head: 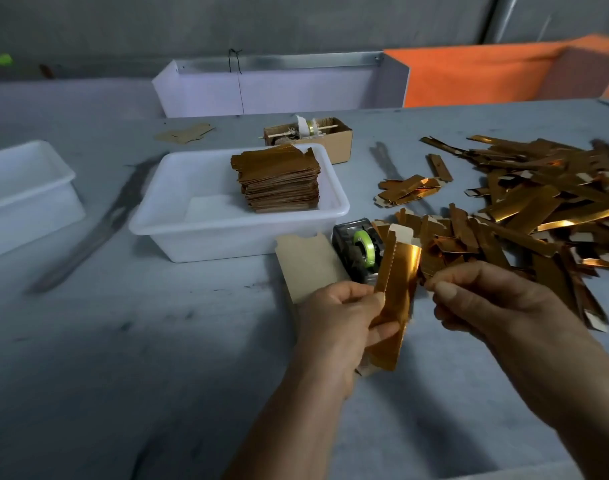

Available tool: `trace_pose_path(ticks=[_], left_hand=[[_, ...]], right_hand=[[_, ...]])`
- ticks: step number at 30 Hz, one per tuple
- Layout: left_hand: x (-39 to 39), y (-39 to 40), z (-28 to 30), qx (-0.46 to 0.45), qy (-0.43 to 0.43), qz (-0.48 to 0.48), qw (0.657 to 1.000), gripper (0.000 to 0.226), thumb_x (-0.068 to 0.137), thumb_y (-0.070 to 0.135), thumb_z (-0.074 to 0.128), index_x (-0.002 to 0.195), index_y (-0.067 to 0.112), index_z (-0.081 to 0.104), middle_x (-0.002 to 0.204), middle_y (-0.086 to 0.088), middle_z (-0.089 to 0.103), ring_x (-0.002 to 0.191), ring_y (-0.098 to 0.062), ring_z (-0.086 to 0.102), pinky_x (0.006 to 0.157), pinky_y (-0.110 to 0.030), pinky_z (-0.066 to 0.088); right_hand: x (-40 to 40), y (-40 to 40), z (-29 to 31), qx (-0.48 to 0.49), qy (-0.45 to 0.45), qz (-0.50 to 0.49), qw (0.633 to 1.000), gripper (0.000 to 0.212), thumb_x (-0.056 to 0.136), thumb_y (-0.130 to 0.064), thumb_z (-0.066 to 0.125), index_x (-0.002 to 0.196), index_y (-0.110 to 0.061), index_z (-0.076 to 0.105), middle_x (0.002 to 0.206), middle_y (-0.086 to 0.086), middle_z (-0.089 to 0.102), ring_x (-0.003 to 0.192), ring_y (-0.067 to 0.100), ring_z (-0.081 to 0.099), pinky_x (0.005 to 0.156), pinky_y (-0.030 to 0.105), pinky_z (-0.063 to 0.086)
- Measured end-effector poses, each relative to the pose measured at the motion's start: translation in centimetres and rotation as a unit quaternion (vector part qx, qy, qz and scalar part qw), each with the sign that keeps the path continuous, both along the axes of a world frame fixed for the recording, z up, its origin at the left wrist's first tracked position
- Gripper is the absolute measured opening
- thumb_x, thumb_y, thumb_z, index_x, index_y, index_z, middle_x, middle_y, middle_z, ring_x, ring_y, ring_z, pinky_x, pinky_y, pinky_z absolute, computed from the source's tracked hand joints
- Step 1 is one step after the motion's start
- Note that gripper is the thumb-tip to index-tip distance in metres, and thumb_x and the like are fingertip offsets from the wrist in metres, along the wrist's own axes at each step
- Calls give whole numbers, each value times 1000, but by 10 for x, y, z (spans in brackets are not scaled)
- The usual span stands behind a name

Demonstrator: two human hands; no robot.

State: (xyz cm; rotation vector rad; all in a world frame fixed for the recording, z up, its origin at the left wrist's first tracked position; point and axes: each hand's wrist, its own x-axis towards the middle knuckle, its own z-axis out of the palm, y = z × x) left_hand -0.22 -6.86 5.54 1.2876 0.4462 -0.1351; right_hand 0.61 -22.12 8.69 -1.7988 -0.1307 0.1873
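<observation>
In the lower middle, the left hand [337,320] pinches a gold card [398,285], standing tall, top leaning right. The right hand [479,299] curls beside it; what it holds I cannot tell. The white tub [209,244] holds stacked cards [278,181].

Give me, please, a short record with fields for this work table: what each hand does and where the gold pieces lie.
left hand: holds one gold carton blank
right hand: fingers curled beside the blank; grip unclear
tape dispenser: behind the blank, green roll inside
white tub: holds stacked gold blanks
loose pile: on the table, right side
</observation>
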Motion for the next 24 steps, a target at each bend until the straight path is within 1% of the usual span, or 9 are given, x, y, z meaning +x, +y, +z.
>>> trace_pose_path(ticks=[2,6,9,11,13,15,17,20,24], left_hand=[[-1,1,2,-2,-22,13,1000,14,87,10,67,100,5,68,87,-7,74,74,-15,74,71,-27,60],[-5,2,6,11,-52,28,998,7,88,7,66,93,6,70,83,-6,75,71,-15,74,66,-24,59],[-8,2,8,-3,-60,22,998,6,88,7,65,89,8,70,79,-4,76,71,-14,74,65,-23,59],[-9,2,8,-2,-66,16,998,7,88,7,65,92,7,71,84,-5,76,74,-15,74,68,-25,60],[-10,2,9,-4,-69,14,997,9,88,7,65,94,7,71,89,-6,75,76,-16,74,71,-27,60],[-10,3,9,-5,-71,10,997,8,88,6,65,92,9,71,89,-5,75,78,-16,74,73,-28,60],[-12,4,10,-11,-78,4,997,11,89,4,63,90,10,72,87,-4,76,79,-16,74,73,-28,60],[-14,3,11,-18,-80,-3,997,12,90,4,61,92,8,72,86,-7,76,80,-18,74,72,-27,60],[-14,5,8,2,-74,-22,997,12,91,16,63,94,7,71,94,-12,74,90,-25,72,85,-39,58]], right_hand=[[-1,5,6,-13,-17,45,999,20,69,-31,54,76,-28,72,74,-9,67,69,3,61,58,17,49],[0,16,10,-37,-74,87,993,23,69,-30,53,80,-27,73,80,-12,69,73,-3,59,58,6,45],[4,19,9,-63,-121,100,986,25,72,-29,53,88,-29,71,86,-16,68,81,-3,59,62,7,45],[7,19,7,-91,-138,95,982,25,76,-26,55,95,-38,66,91,-19,65,86,-4,58,64,8,46],[9,20,5,-136,-155,85,975,32,79,-23,60,100,-46,55,89,-19,63,86,-6,58,63,9,48],[10,22,5,-152,-163,69,972,33,76,-24,63,98,-42,46,87,-21,64,81,-5,61,61,7,48],[11,24,6,-155,-163,56,973,30,71,-31,62,94,-37,44,86,-25,63,78,-6,61,60,7,48],[12,26,1,-176,-168,39,969,30,74,-28,67,91,-36,44,80,-14,66,75,-5,61,58,16,50],[13,28,-1,-206,-179,29,962,31,79,-24,68,87,-38,42,75,-9,63,71,-1,61,55,14,47]])
